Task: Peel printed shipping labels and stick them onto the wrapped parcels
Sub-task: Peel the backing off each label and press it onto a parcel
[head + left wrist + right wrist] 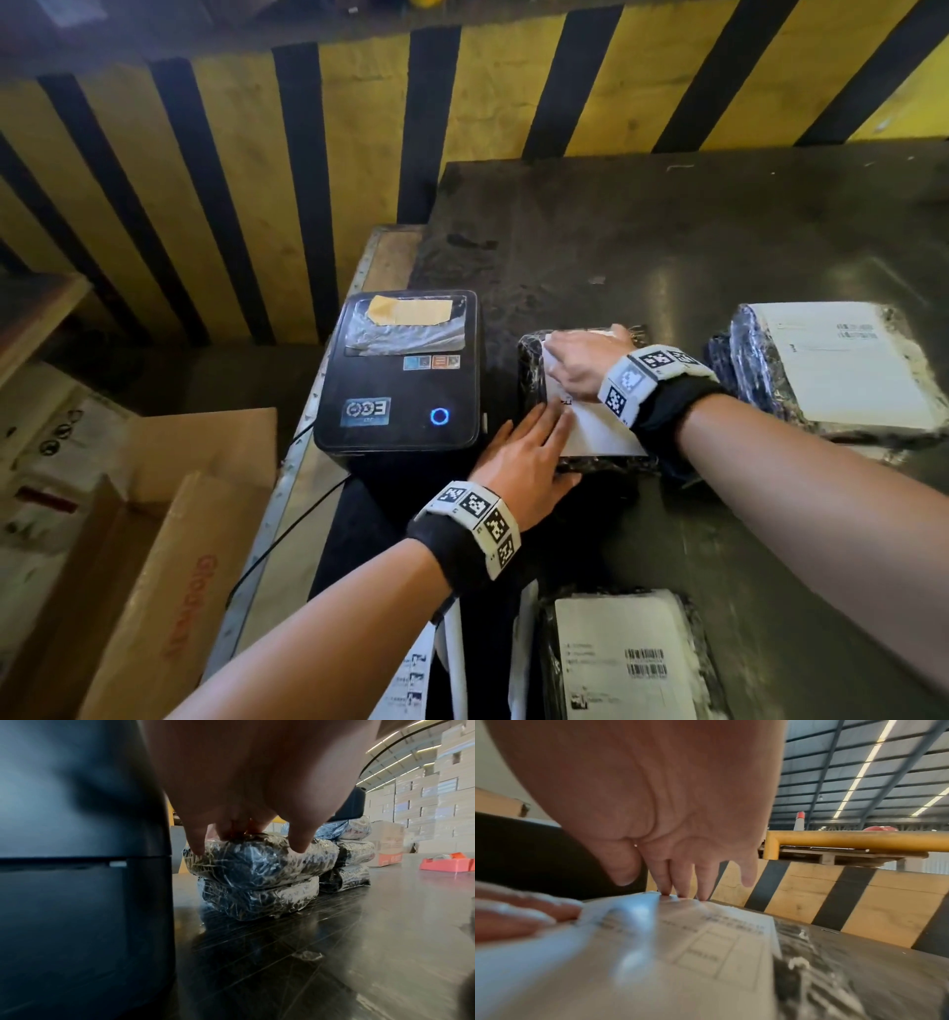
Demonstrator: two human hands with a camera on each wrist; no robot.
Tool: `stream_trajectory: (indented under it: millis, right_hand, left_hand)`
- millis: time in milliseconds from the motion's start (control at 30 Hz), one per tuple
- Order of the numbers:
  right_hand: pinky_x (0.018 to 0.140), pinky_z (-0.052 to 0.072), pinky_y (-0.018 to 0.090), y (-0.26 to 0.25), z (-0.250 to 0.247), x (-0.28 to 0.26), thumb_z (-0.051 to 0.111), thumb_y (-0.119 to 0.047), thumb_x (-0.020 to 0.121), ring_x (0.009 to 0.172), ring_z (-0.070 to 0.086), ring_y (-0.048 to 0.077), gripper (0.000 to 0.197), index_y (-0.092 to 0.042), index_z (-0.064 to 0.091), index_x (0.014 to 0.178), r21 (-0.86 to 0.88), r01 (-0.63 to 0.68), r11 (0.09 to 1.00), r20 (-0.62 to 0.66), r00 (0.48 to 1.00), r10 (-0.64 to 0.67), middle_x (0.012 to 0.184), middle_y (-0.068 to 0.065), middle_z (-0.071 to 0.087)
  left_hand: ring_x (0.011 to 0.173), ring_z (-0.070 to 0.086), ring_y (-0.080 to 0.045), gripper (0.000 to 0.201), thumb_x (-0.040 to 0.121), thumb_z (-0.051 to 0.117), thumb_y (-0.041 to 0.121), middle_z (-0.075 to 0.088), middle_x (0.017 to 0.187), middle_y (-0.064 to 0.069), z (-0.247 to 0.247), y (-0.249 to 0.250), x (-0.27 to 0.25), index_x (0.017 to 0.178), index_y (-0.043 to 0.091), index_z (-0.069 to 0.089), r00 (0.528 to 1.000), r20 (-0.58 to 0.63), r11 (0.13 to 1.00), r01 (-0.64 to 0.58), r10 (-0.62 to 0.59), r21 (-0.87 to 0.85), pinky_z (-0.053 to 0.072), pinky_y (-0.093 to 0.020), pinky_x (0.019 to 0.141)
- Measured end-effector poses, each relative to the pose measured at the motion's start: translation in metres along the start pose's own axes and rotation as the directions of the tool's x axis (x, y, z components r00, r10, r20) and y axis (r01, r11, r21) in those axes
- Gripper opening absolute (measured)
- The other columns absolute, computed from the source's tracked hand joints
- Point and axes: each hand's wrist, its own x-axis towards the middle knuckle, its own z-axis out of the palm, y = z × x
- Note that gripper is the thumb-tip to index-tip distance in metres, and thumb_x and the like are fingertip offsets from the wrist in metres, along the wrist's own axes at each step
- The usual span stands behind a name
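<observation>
A black plastic-wrapped parcel (534, 370) lies on a second one (257, 898) beside the label printer (405, 370). A white shipping label (595, 431) lies on its top. My left hand (534, 452) rests flat on the label's near left edge, fingers straight, thumb against the parcel's front. My right hand (585, 354) presses the label's far part with straight fingers (680, 882). In the right wrist view the label (706, 943) shows printed text and a raised crease. In the left wrist view my left hand's fingertips (197, 843) touch the top parcel (257, 860).
A labelled parcel stack (832, 370) sits to the right, another labelled parcel (626, 652) near me. Label strips (411, 673) hang below the printer. Cardboard boxes (169, 555) stand at left. A yellow-and-black striped barrier (359, 128) runs behind the dark table (719, 246).
</observation>
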Motion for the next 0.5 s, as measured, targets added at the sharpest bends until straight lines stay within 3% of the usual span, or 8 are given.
stream_trajectory:
  millis: [200, 300, 500]
  right_hand:
    - [0.112, 0.005, 0.063, 0.025, 0.006, -0.010, 0.031, -0.038, 0.098, 0.142, 0.023, 0.017, 0.048, -0.022, 0.032, 0.143, -0.015, -0.087, 0.996, -0.004, 0.996, 0.087, 0.156, -0.006, 0.023]
    - [0.111, 0.005, 0.064, 0.026, -0.005, -0.006, 0.031, -0.036, 0.097, 0.141, 0.027, 0.020, 0.044, -0.023, 0.040, 0.138, -0.043, -0.154, 0.987, 0.035, 0.987, 0.156, 0.152, -0.004, 0.031]
    - [0.108, 0.017, 0.058, -0.009, 0.004, -0.010, 0.033, -0.037, 0.098, 0.135, 0.034, 0.018, 0.043, -0.013, 0.045, 0.132, -0.038, 0.053, 0.998, -0.013, 0.998, -0.053, 0.144, 0.002, 0.039]
  left_hand:
    - [0.148, -0.002, -0.012, 0.072, 0.096, 0.045, 0.041, -0.004, 0.161, 0.003, 0.000, 0.000, 0.002, 0.152, 0.018, 0.005, 1.000, 0.004, 1.000, 0.008, -0.008, -0.004, 0.011, -0.041, 0.120]
    - [0.148, -0.003, -0.011, 0.074, 0.096, 0.045, 0.042, -0.006, 0.161, 0.004, 0.001, 0.001, 0.002, 0.152, 0.019, 0.003, 1.000, 0.008, 1.000, 0.006, -0.005, -0.014, 0.011, -0.041, 0.119]
    - [0.148, -0.001, -0.015, 0.076, 0.094, 0.047, 0.042, -0.003, 0.161, 0.001, 0.002, 0.000, 0.003, 0.152, 0.018, 0.004, 1.000, 0.018, 1.000, -0.001, 0.001, -0.010, 0.016, -0.044, 0.119]
